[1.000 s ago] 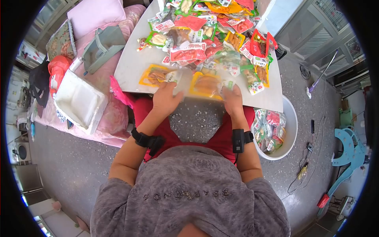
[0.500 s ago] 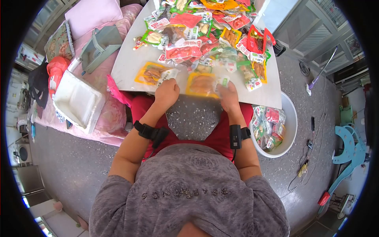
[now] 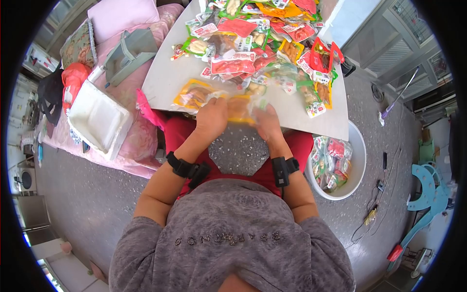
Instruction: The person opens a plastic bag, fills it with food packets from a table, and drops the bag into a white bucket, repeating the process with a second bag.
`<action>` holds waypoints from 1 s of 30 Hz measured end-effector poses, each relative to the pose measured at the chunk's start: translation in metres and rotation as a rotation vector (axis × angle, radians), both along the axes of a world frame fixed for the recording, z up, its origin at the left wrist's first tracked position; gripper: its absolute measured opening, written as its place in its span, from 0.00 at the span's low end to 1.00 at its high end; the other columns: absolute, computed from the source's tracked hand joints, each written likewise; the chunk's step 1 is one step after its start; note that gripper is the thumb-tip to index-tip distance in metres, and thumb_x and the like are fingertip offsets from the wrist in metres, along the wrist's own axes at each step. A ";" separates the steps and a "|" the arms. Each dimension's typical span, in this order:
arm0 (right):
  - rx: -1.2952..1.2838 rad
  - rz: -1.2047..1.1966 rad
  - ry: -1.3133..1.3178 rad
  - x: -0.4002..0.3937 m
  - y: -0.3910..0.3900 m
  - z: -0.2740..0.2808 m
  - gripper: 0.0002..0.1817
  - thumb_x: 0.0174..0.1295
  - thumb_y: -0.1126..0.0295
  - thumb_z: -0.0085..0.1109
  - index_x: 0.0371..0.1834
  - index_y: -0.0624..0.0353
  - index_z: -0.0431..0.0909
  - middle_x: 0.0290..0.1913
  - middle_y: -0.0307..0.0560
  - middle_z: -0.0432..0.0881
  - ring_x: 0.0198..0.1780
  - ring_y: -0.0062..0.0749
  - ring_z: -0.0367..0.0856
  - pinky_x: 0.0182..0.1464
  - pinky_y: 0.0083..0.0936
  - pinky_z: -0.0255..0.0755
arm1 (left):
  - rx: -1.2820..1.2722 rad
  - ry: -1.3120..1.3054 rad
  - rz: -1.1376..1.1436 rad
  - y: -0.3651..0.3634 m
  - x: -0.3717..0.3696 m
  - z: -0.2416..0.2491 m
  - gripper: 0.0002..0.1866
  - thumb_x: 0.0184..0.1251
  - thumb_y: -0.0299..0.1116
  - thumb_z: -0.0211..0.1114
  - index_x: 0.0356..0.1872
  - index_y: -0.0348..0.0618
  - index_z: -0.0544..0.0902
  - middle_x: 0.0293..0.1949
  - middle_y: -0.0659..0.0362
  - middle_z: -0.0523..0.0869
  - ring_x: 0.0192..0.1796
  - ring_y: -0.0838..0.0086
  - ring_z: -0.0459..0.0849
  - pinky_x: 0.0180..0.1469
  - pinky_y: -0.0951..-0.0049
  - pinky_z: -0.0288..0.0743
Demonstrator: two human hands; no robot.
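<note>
Nearest the camera, the grey top across the person's chest carries a line of pale capital letters, seen reversed and not clear enough to read; each forearm wears a black band at the wrist. Beyond them, the left hand (image 3: 212, 117) and the right hand (image 3: 265, 125) now meet at the near edge of the desk (image 3: 163, 78), much closer together than half a second ago, when they sat apart with the left one balled into a fist. Both hands are closed on the yellow snack packet (image 3: 241, 108), which has come off the desk surface and is pinched between them at the edge, blurred with motion; the left grip takes its left side, the right grip its right end. A second yellow packet (image 3: 193, 95) lies flat just left of the left hand, where it lay before. Farther back, the heap of snack packets (image 3: 262, 44) in red, green and orange covers the desk; their white labels bear print too small to read. To the right, on the floor, a white basin (image 3: 352, 168) holds more packets, unchanged.
</note>
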State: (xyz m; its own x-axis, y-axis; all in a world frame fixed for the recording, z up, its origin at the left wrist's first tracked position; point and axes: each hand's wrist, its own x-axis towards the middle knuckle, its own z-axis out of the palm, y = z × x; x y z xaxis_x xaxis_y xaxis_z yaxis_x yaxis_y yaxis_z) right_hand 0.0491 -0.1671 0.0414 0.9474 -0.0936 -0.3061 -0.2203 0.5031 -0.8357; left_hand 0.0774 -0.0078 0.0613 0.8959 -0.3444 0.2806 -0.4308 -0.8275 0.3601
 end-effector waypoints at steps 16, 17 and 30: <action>-0.767 0.626 -0.027 0.026 0.033 -0.007 0.09 0.51 0.69 0.45 0.26 0.65 0.69 0.20 0.47 0.73 0.14 0.23 0.70 0.16 0.18 0.65 | -0.071 -0.036 -0.074 0.002 -0.020 -0.010 0.05 0.50 0.31 0.49 0.23 0.40 0.67 0.24 0.50 0.72 0.24 0.54 0.73 0.25 0.57 0.66; -0.797 0.670 -0.043 0.028 0.036 -0.010 0.09 0.52 0.69 0.44 0.27 0.66 0.69 0.21 0.47 0.73 0.14 0.23 0.70 0.16 0.18 0.65 | -0.066 -0.029 -0.081 0.002 -0.021 -0.008 0.05 0.50 0.31 0.49 0.24 0.40 0.67 0.24 0.50 0.73 0.25 0.54 0.73 0.25 0.57 0.67; -0.290 0.558 -0.019 0.011 0.029 -0.021 0.07 0.50 0.70 0.45 0.30 0.61 0.69 0.22 0.42 0.72 0.22 0.20 0.71 0.18 0.16 0.61 | -0.078 -0.013 -0.190 0.020 -0.025 -0.017 0.04 0.50 0.30 0.52 0.25 0.41 0.70 0.24 0.52 0.73 0.25 0.57 0.73 0.26 0.62 0.68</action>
State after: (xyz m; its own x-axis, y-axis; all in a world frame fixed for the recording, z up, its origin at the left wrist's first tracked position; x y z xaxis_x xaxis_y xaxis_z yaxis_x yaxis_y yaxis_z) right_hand 0.0602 -0.1377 0.0203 0.8828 0.3396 -0.3246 -0.3675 0.0688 -0.9275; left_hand 0.0528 0.0120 0.0439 0.8132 -0.4833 0.3242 -0.5814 -0.7007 0.4135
